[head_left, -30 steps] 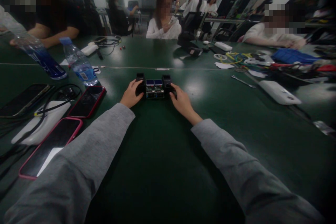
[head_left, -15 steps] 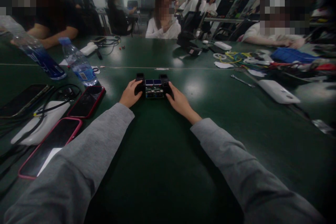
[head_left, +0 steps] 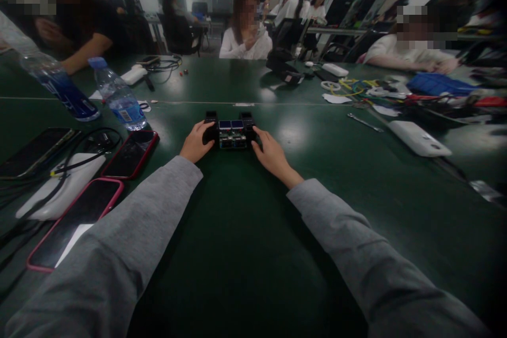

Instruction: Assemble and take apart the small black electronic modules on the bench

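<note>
A small electronic device rests on the green table in front of me. It has bare circuit boards, two small bluish screens on top and black wheel-like blocks at its sides. My left hand is closed around the black part on its left side, thumb toward me and fingers over the far edge. At the opposite side, my right hand holds the right black part between thumb and fingers. The undersides of the device and the fingertips behind it are hidden.
On the left are a red-edged phone, a pink-cased phone, a white power bank, cables and two bottles, one being a small water bottle. Rightward lie a wrench, a white power strip and tangled wires. People sit across the table.
My right hand's fingers have shifted slightly on the device's right side. The left hand and the device stay in place. A person at the far left has raised a hand.
</note>
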Demonstrator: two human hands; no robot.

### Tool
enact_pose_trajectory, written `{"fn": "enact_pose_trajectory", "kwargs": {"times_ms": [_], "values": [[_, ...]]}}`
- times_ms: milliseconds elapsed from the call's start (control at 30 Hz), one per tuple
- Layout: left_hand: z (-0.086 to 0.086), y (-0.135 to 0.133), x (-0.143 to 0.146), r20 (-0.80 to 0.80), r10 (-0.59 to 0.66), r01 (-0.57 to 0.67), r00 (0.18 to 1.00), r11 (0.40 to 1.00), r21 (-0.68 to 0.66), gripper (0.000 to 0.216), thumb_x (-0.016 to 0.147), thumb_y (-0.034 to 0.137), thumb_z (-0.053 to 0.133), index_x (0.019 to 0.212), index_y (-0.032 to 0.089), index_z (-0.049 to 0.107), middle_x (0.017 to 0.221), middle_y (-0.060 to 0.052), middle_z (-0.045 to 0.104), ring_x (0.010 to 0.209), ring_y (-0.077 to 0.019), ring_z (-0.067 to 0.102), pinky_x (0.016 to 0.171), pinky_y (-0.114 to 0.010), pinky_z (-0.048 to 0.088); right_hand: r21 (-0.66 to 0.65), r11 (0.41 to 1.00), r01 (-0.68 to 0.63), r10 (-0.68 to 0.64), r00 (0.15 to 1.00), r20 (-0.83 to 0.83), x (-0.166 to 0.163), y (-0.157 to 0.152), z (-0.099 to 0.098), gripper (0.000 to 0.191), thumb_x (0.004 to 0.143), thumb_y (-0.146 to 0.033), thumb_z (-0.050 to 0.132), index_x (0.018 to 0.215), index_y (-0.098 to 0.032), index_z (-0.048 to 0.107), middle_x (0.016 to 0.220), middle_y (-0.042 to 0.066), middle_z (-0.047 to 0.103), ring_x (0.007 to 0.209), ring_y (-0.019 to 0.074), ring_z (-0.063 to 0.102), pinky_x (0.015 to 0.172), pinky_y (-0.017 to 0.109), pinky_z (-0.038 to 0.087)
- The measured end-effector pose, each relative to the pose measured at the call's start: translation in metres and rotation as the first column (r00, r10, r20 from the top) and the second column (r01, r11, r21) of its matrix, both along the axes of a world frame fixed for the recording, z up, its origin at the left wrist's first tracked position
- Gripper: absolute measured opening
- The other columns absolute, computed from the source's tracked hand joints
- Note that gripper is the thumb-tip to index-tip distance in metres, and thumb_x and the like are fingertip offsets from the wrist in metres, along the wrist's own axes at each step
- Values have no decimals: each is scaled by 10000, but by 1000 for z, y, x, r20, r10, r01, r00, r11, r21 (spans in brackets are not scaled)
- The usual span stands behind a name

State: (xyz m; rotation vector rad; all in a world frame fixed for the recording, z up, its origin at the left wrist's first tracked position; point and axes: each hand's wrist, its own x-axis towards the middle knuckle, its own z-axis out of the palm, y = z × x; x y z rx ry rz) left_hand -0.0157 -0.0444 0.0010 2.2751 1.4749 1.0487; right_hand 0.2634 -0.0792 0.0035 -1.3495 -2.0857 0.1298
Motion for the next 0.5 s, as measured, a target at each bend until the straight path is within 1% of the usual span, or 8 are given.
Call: {"fn": "enact_pose_trajectory", "kwargs": {"times_ms": [133, 233, 400, 500], "values": [[1, 0, 0, 9, 3, -3, 1000, 1000, -1, 578, 819, 164, 676, 1365, 243, 507, 1466, -115, 466, 1371, -303, 455, 1124, -550, 405, -34, 999, -8, 10, 999, 40, 1, 2, -1, 602, 982, -290, 428, 1554, -186, 273, 1404, 150, 509, 1262, 320, 519, 1030, 545, 484], [1, 0, 1, 5, 10, -10, 1000, 1000, -15, 562, 828, 170, 675, 1363, 231, 511, 1462, -119, 470, 1372, -301, 454, 1129, -542, 404, -43, 999, -23, 25, 998, 50, 1, 3, -3, 649, 970, -289, 445, 1574, -193, 224, 1427, 151, 490, 1274, 325, 508, 1030, 555, 480], [2, 0, 2, 12, 8, -7, 1000, 1000, -5, 564, 826, 156, 677, 1359, 238, 513, 1453, -112, 479, 1365, -293, 466, 1135, -528, 405, -46, 998, -30, 32, 998, 45, 1, 4, -3, 661, 964, -285, 450, 1575, -180, 221, 1440, 155, 481, 1286, 329, 500, 1044, 553, 471], [2, -1, 2, 7, 13, -13, 1000, 1000, -6, 562, 829, 158, 677, 1360, 237, 512, 1452, -115, 478, 1360, -295, 472, 1126, -531, 415, -43, 999, -32, 34, 998, 51, 1, 4, -2, 667, 963, -292, 455, 1572, -148, 223, 1439, 170, 479, 1284, 333, 501, 1042, 550, 472]]}}
